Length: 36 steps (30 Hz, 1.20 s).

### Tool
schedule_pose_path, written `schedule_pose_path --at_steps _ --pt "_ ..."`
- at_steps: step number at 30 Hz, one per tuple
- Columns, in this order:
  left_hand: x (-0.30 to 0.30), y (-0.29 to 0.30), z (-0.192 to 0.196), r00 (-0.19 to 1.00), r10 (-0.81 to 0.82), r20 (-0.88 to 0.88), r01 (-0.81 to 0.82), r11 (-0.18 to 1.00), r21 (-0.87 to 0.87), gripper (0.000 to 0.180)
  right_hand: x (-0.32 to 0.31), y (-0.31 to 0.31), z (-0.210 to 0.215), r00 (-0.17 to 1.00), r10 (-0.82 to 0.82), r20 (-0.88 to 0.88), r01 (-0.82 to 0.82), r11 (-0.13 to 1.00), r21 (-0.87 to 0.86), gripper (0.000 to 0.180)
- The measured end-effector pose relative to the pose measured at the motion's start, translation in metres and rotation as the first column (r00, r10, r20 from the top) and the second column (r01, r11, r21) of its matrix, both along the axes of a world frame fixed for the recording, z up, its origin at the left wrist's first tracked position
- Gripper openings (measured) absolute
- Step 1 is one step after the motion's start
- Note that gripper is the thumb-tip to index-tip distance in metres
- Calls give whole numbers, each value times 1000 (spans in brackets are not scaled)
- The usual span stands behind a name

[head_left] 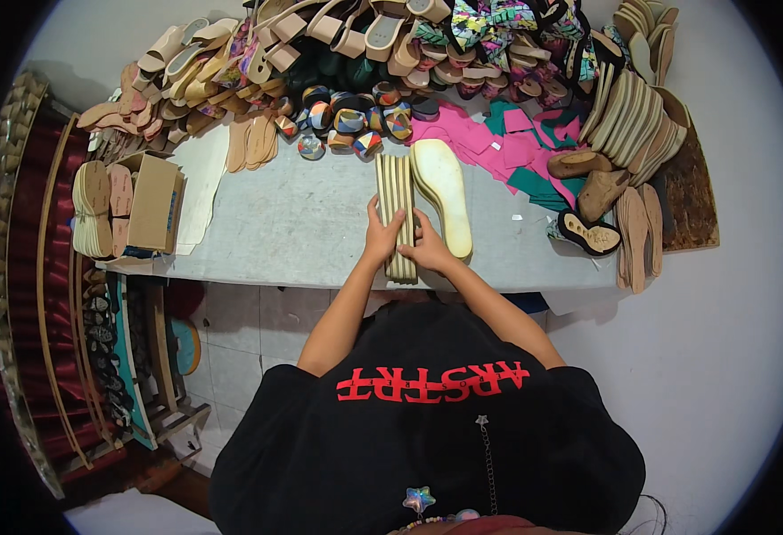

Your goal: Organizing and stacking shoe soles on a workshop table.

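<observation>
This is a shoemaking workshop. Beyond the hands (405, 239) a grey worktable (302, 223) carries heaps of unfinished sandals (356, 40) and patterned wedge soles (356, 120). To their right lie pink and teal cut material pieces (516, 147) and stacked cork soles (627, 111); to their left, insoles (97, 209) beside a cardboard box (153, 203).

Both forearms extended forward, left hand (381, 234) and right hand (428, 251) side by side, grip closed.
</observation>
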State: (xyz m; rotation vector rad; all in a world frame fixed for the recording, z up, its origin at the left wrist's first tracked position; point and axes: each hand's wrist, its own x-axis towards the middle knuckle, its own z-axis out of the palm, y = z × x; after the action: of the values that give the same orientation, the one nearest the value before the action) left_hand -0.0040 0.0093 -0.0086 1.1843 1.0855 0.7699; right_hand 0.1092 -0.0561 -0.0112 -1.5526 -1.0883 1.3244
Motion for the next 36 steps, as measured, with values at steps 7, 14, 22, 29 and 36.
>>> schedule_pose_path --at_steps 7,14,22,29,36 --pt "0 -3 15 996 -41 -82 41 999 -2 91 8 3 5 999 34 -11 -34 999 -3 93" --pt "1 -4 7 992 18 -121 -11 998 54 84 8 5 -1 990 89 107 -95 994 53 82" --pt "1 -6 10 975 139 -172 -124 988 95 79 32 -3 47 999 38 -13 -37 998 53 57" --pt "21 14 59 974 225 10 -225 966 128 79 150 -21 55 876 -482 -20 459 820 342 27" --pt "94 17 80 996 -77 51 71 991 109 75 212 -36 78 796 -595 -115 598 742 302 22"
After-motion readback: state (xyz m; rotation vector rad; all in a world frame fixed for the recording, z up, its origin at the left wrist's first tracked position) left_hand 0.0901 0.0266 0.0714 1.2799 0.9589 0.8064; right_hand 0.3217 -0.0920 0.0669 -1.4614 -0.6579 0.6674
